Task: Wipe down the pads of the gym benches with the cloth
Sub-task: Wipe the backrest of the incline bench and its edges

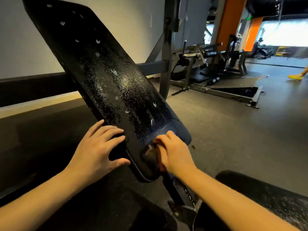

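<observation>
Black pad (103, 72): long back cushion, tilted, running from upper left down to mid view. Droplets bead most of its face; a smoother strip shows at the lower end, next to the cloth.
Cloth (150, 153): dark, bunched and blurred. It is pressed on the lower end of the black pad, under the right hand.
Right hand (175, 152): fingers curled over the cloth, grasping it against the cushion.
Left hand (100, 147): released and holding nothing. The fingers are spread and laid flat on the pad's lower left edge, with the thumb near the corner.
Seat pad (266, 197): lower right, speckled with droplets, well apart from both hands.
Handling, cloth: I judge it soft, light and damp. It is best taken as a wad in the palm so the fingers can press it flat.
Handling, pad: I judge it a firm cushion fixed to a steel frame (166, 52), heavy and not to be lifted. The wet cover is likely slippery, so I would brace at the side edge, where the left hand lies.
Count: two pads in view, one cloth, two hands.
Surroundings: rubber floor (216, 130); further machines (233, 57) at the far right, too blurred to count.
</observation>
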The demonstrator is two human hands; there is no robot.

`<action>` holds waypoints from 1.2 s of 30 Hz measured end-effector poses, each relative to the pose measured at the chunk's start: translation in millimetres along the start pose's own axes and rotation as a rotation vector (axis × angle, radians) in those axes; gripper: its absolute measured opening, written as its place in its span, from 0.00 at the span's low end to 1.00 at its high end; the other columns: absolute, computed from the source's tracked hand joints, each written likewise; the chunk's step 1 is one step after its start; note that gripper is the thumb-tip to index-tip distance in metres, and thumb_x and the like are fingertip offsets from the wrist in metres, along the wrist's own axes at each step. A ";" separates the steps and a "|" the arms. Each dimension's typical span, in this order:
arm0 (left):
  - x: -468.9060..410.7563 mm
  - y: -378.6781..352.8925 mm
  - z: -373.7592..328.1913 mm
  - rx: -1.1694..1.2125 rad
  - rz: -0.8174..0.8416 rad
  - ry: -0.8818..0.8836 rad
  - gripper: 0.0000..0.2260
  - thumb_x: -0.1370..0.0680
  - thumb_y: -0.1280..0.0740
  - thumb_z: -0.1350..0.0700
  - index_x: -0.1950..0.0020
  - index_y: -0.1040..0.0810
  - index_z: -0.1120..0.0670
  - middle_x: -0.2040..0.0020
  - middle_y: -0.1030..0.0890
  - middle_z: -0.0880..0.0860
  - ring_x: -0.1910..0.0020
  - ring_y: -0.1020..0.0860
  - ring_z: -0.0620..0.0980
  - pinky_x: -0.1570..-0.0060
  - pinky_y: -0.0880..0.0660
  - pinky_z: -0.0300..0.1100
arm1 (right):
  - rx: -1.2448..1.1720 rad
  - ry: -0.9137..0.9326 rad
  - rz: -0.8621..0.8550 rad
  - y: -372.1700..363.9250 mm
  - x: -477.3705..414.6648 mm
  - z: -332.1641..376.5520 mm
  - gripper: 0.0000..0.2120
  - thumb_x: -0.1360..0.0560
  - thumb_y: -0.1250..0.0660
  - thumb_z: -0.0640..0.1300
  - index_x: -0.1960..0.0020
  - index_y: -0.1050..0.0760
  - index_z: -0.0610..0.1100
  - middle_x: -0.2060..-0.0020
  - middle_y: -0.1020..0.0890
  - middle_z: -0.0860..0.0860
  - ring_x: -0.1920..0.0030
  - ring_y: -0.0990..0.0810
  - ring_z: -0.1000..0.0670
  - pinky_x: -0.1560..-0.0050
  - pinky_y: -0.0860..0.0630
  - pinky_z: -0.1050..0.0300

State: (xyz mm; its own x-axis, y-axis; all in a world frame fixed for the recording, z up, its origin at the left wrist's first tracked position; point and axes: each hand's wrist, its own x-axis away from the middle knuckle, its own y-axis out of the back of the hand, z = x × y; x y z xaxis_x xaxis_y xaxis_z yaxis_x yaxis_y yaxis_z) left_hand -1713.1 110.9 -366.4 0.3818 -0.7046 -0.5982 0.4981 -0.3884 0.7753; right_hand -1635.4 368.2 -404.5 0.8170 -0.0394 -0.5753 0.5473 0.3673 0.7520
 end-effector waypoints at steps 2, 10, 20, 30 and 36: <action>-4.5 -6.8 3.2 0.008 -0.046 -0.016 0.29 0.28 0.32 0.32 0.44 0.14 0.55 0.40 0.16 0.52 0.38 0.20 0.56 0.27 0.33 0.60 | 0.116 -0.259 -0.074 0.1 -29.7 -35.4 0.10 0.18 0.38 0.44 0.40 0.23 0.42 0.46 0.24 0.44 0.46 0.23 0.38 0.50 0.24 0.44; -2.4 -21.3 5.6 0.050 -0.118 0.003 0.29 0.28 0.31 0.33 0.44 0.15 0.57 0.41 0.16 0.54 0.39 0.20 0.56 0.28 0.32 0.57 | -0.186 -0.184 -0.156 -20.6 -18.3 33.0 0.07 0.19 0.37 0.43 0.43 0.23 0.46 0.49 0.20 0.48 0.49 0.20 0.45 0.50 0.25 0.54; -3.7 -31.2 11.5 0.109 -0.092 0.075 0.39 0.29 0.35 0.28 0.36 0.18 0.60 0.32 0.21 0.57 0.29 0.26 0.59 0.25 0.36 0.60 | 0.026 -0.579 -0.226 -10.5 -83.7 -46.6 0.10 0.18 0.39 0.40 0.41 0.22 0.40 0.44 0.20 0.42 0.44 0.21 0.39 0.41 0.26 0.44; -3.3 -16.8 5.1 0.029 0.006 0.118 0.38 0.34 0.25 0.33 0.37 0.17 0.61 0.34 0.19 0.58 0.30 0.24 0.60 0.27 0.36 0.65 | -0.066 -0.015 0.052 -1.7 0.4 35.9 0.05 0.19 0.38 0.41 0.46 0.24 0.44 0.50 0.21 0.48 0.47 0.21 0.45 0.45 0.24 0.47; -3.0 -4.2 -2.2 0.045 0.082 0.154 0.38 0.34 0.23 0.34 0.35 0.18 0.61 0.33 0.20 0.58 0.29 0.25 0.60 0.27 0.35 0.66 | 0.116 -0.405 0.007 3.7 -83.0 -8.8 0.04 0.18 0.37 0.41 0.45 0.28 0.41 0.45 0.21 0.42 0.47 0.22 0.38 0.48 0.25 0.45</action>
State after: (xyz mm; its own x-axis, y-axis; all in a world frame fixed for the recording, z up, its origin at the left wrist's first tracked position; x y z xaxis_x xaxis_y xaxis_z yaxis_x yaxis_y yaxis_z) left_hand -1714.6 115.9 -368.3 0.5359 -0.6369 -0.5542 0.4264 -0.3624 0.8288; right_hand -1702.8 381.0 -356.8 0.8137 -0.4075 -0.4145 0.5393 0.2632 0.7999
